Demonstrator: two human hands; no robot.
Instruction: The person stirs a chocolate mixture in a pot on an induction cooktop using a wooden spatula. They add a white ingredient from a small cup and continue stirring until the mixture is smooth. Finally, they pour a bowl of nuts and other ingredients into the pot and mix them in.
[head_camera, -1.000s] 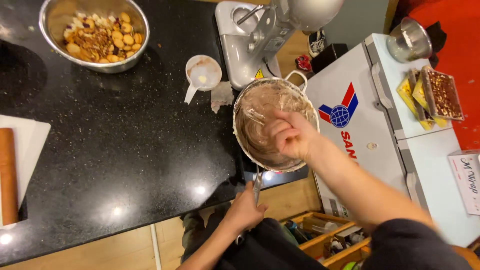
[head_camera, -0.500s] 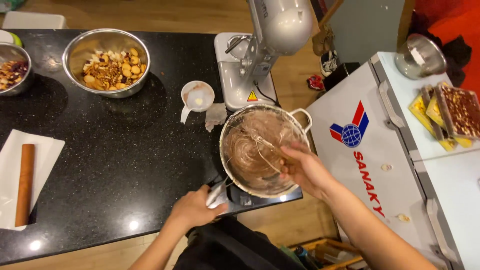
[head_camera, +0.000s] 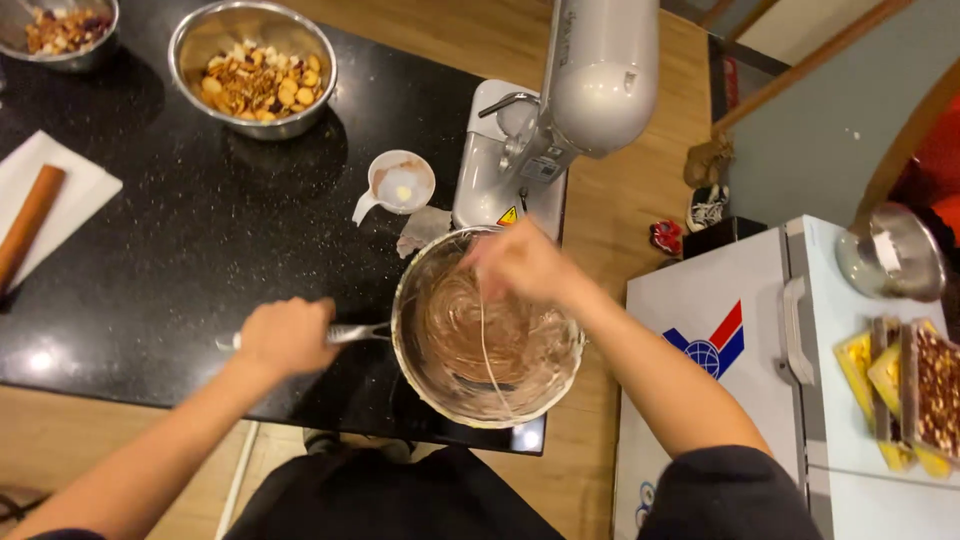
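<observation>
A steel pan (head_camera: 410, 300) full of brown chocolate batter (head_camera: 500, 340) sits at the near right corner of the black counter (head_camera: 190, 260). My left hand (head_camera: 285, 337) is closed around the pan's handle (head_camera: 355, 332) on the left. Over the pan's far rim, my right hand (head_camera: 520, 262) grips a thin stirring tool (head_camera: 485, 345) whose lower end reaches down into the batter; hand and tool are motion-blurred.
A white stand mixer (head_camera: 560, 120) stands right behind the pan, beside a small white scoop (head_camera: 398, 187). Two steel bowls of nuts (head_camera: 252, 68) (head_camera: 60, 30) sit far left; a wooden rolling pin (head_camera: 28, 225) lies on white paper. A white chest freezer (head_camera: 790, 370) with chocolate trays (head_camera: 915, 395) stands to the right.
My left hand has moved onto the pan's handle and gripped it. My right hand has swung from the pan's right side to its far rim, stirring. The view has shifted.
</observation>
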